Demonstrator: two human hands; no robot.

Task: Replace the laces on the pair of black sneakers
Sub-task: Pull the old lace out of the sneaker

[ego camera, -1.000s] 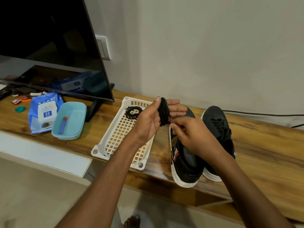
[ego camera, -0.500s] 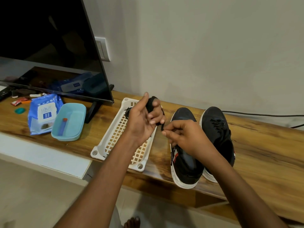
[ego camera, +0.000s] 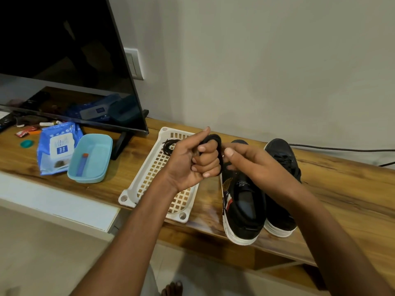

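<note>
- Gripping a wound bundle of soft black lace [ego camera: 215,144], the left hand [ego camera: 192,161] has its fingers curled through the loops, thumb raised above them.
- The right hand [ego camera: 250,165] pinches at the bundle's right edge with thumb and forefinger; what it holds is too small to make out, probably the lace's free end.
- Just below both hands stands the near black canvas sneaker with a white sole [ego camera: 241,210], its eyelets seemingly bare, though the hands hide the front part.
- Touching it on the right is the second black sneaker [ego camera: 282,159], which looks laced.
- Left of the shoes lies a white perforated plastic tray [ego camera: 149,178], with another coil of black lace [ego camera: 168,145] near its far end.
- All rest on a wooden counter [ego camera: 342,189].
- Judgement: the lace is light, limp and prone to tangling, so take it by the stiff tip, keeping the coil loosely held while paying it out.
- The sneaker is light but steady; brace it by the heel or the side.
</note>
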